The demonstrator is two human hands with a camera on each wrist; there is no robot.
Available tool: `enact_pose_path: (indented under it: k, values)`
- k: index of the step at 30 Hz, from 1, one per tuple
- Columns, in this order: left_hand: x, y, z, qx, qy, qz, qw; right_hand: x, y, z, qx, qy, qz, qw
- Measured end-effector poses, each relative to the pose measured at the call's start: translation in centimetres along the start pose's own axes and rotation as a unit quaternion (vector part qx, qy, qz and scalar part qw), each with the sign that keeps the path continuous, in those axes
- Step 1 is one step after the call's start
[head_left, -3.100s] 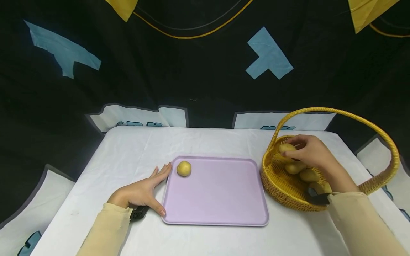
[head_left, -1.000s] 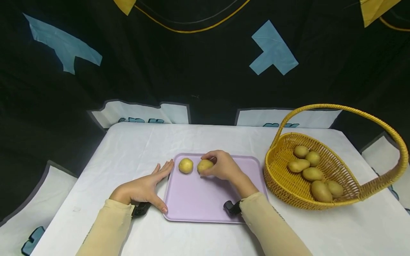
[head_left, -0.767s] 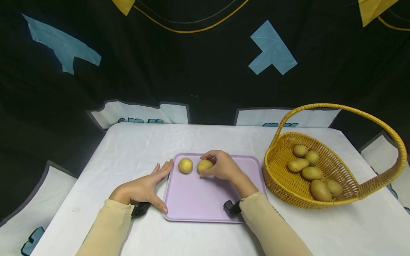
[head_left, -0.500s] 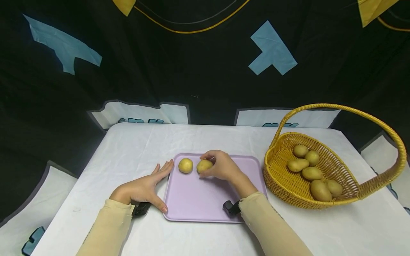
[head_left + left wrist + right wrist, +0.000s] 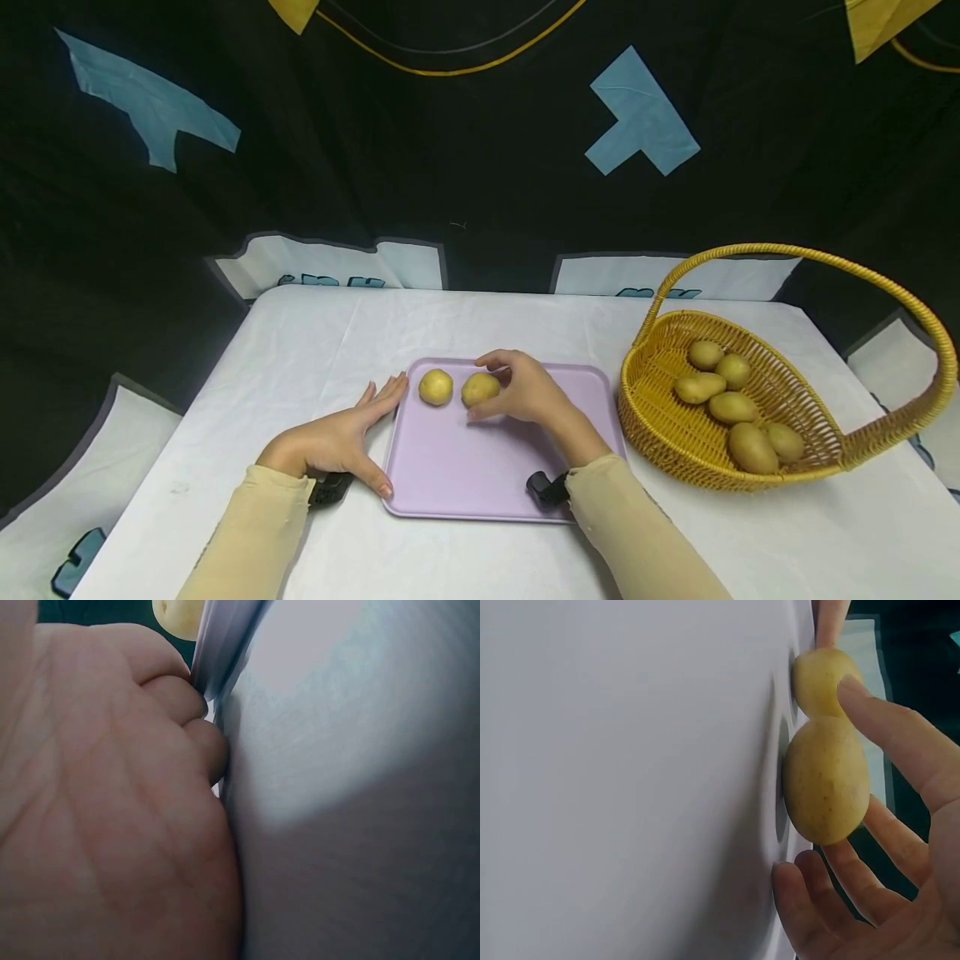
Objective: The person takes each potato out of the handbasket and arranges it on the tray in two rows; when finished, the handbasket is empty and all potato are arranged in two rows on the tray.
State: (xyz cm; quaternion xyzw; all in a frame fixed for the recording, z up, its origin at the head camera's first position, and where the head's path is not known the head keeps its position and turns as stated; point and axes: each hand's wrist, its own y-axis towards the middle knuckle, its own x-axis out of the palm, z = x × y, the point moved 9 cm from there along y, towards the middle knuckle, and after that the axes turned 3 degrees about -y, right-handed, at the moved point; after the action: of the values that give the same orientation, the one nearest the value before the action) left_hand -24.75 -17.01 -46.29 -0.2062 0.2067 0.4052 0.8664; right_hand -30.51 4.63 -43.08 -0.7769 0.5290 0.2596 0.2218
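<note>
A round potato and a second, longer potato lie side by side on the far left part of the lilac tray. My right hand is around the second potato with thumb and fingers spread. In the right wrist view, the thumb stands off that potato, and the fingers are loosely bent beside it. At the tray's left edge, my left hand rests with spread fingers, thumb at the near corner. The left wrist view has its fingers close against the tray's rim.
A yellow woven basket with a tall arched handle stands to the right of the tray, holding several potatoes. A white cloth covers the table. Behind it hangs a dark curtain.
My right hand has come from the basket to the tray with the second potato. Since half a second ago its fingers have loosened from it. My left hand has stayed at the tray's edge.
</note>
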Motion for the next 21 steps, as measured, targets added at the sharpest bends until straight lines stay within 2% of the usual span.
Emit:
enact_pose_path:
  k: [5,11,21]
  values:
    - [0.1,-0.1,0.2,0.001,-0.006,-0.002,1.0,-0.8,-0.6,0.3,-0.005,-0.004,0.011,1.0]
    - [0.2,-0.2,0.2,0.001,-0.009,-0.002,1.0,-2.1,-1.9,0.0,-0.011,0.019,0.008,1.0]
    - [0.1,-0.1,0.3,0.003,-0.004,-0.001,1.0,-7.0,-5.9,0.6,-0.022,0.034,0.041,0.998]
